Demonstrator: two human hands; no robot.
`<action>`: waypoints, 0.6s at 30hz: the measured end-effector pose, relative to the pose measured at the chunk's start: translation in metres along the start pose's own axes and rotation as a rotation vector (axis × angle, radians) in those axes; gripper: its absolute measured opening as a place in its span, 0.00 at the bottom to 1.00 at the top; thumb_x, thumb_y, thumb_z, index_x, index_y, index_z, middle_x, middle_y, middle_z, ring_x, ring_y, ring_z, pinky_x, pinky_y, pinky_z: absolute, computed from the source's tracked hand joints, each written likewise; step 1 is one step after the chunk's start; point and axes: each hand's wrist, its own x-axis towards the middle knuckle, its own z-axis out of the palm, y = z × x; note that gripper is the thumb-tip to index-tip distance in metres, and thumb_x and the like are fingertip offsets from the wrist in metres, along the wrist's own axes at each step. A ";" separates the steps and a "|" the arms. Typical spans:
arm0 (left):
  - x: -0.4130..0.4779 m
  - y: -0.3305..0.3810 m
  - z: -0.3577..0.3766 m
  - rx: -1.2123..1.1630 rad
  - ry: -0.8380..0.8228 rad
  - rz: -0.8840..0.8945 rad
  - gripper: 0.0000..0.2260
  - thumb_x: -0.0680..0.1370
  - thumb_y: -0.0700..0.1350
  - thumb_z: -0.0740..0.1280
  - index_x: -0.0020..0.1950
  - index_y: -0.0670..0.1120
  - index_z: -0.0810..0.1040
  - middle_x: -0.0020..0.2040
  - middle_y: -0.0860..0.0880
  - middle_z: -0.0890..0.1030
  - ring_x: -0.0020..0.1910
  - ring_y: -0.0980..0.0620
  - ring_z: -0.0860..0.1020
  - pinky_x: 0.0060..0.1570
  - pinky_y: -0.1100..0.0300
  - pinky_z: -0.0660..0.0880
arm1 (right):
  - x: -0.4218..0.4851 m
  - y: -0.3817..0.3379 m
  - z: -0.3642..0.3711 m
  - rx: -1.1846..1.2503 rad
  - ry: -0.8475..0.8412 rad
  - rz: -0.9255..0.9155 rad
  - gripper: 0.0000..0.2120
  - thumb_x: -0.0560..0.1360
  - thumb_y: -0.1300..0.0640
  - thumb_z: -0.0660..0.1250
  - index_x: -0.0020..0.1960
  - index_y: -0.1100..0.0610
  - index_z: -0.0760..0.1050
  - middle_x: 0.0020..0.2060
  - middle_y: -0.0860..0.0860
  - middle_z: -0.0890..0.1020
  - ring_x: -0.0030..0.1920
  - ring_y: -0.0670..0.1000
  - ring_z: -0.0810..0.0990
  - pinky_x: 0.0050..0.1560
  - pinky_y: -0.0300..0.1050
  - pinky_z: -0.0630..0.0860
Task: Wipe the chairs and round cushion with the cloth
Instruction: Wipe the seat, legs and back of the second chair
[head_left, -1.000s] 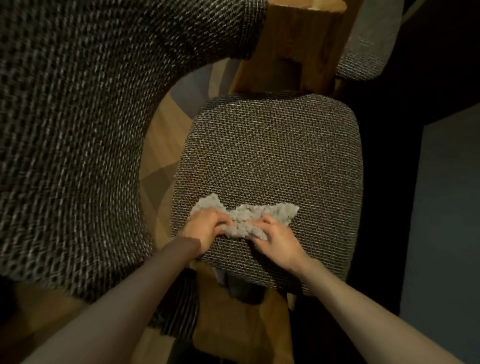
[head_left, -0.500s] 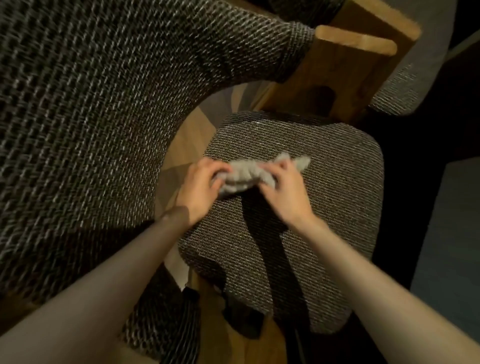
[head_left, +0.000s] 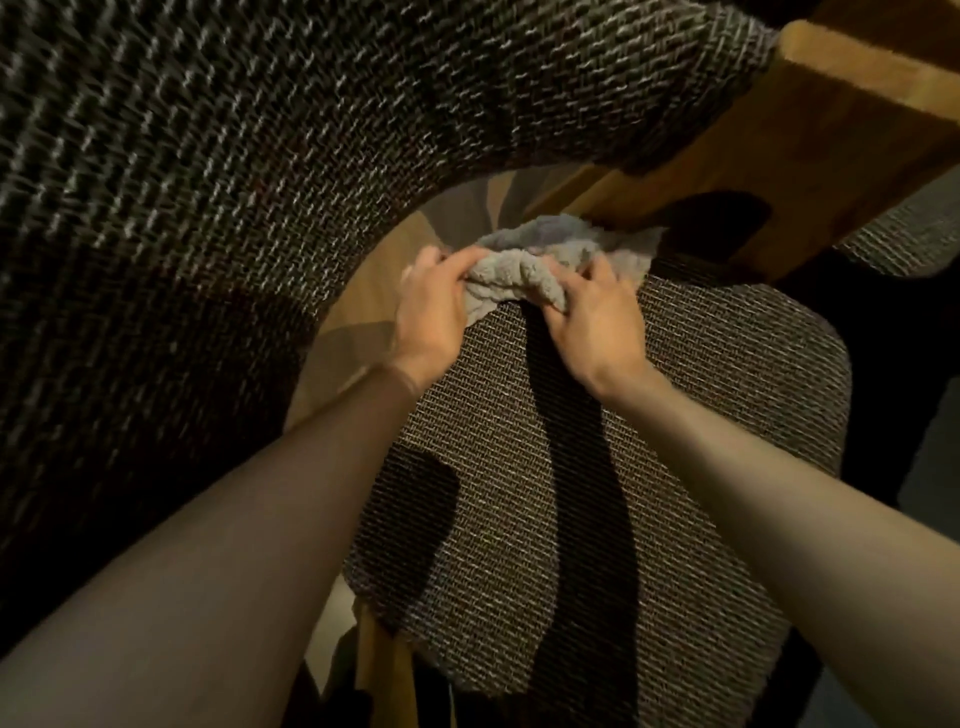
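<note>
Two hands are seen, and one cloth (head_left: 514, 275) is held between them. The left hand (head_left: 431, 317) is curled round the left end of the cloth. The right hand (head_left: 592, 317) is curled round the right end, so the cloth is bunched up in the middle. The cloth is grey and fluffy. It is held at the far edge of a chair seat (head_left: 701, 441), and part of it reaches past that edge.

One square seat is seen near and in the middle, covered in woven brown and grey fabric. Dark shadows of the arms are cast on it. One round cushion (head_left: 208, 208) is seen on the left, big and dark, made of the same kind of woven fabric. It is set just beside the seat, and a strip of wooden floor (head_left: 363, 301) is shown between them. One wooden frame (head_left: 779, 156) is seen at the far right, just past the cloth. A bit of a second woven seat (head_left: 904, 244) is seen behind it.
</note>
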 end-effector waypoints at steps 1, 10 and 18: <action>-0.005 -0.001 -0.001 -0.022 0.005 -0.029 0.20 0.78 0.34 0.57 0.65 0.51 0.77 0.51 0.47 0.73 0.53 0.46 0.73 0.56 0.62 0.66 | -0.005 -0.003 0.003 0.020 -0.001 -0.018 0.18 0.79 0.53 0.63 0.68 0.48 0.71 0.59 0.58 0.74 0.57 0.60 0.74 0.54 0.53 0.74; -0.145 -0.024 -0.010 -0.071 0.102 -0.466 0.18 0.78 0.35 0.61 0.68 0.44 0.74 0.60 0.39 0.71 0.57 0.42 0.73 0.61 0.59 0.66 | -0.098 -0.037 0.039 0.112 -0.313 -0.156 0.20 0.80 0.49 0.58 0.71 0.41 0.67 0.59 0.53 0.75 0.54 0.56 0.77 0.50 0.50 0.74; -0.219 0.008 -0.008 -0.190 0.028 -0.985 0.16 0.79 0.37 0.60 0.65 0.47 0.74 0.66 0.40 0.71 0.62 0.40 0.71 0.58 0.57 0.69 | -0.174 -0.027 0.038 0.137 -0.513 -0.169 0.21 0.81 0.56 0.58 0.69 0.36 0.68 0.46 0.46 0.65 0.49 0.48 0.66 0.50 0.45 0.60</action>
